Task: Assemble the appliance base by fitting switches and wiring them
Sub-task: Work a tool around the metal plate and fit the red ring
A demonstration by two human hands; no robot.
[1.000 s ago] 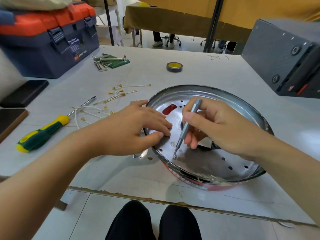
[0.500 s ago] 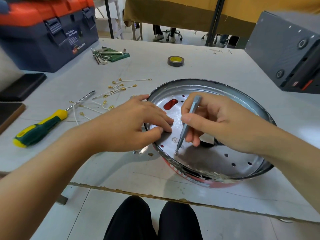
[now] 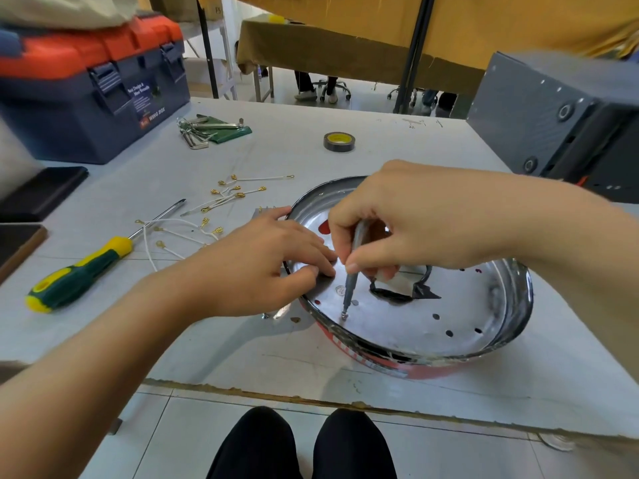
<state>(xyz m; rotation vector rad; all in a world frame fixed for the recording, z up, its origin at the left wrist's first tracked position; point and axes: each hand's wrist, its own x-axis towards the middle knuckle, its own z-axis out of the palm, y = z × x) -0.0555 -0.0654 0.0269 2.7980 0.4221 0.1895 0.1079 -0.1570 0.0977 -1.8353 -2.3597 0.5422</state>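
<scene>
Right hand (image 3: 415, 223) pinches a slim screwdriver (image 3: 351, 281) on a screw (image 3: 344, 315); left hand (image 3: 262, 267), fingers flat and empty, steadies the base (image 3: 511, 305); wires (image 3: 193, 229) lie unconnected on the desk (image 3: 380, 140).

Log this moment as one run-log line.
step: driving screw in appliance base | right hand: holds small grey screwdriver, tip on screw | left hand: steadies base rim | yellow-green screwdriver: idle on table

The round appliance base (image 3: 484, 305) lay open side up near the front edge of the worktop (image 3: 380, 140), its shiny perforated metal floor ringed by a dark rim above a red outer wall. A slim grey screwdriver (image 3: 351, 281) stood nearly upright with its tip on a small screw (image 3: 344, 315) in that floor. White wires with gold terminals (image 3: 221, 202) lay scattered to the base's left.
</scene>
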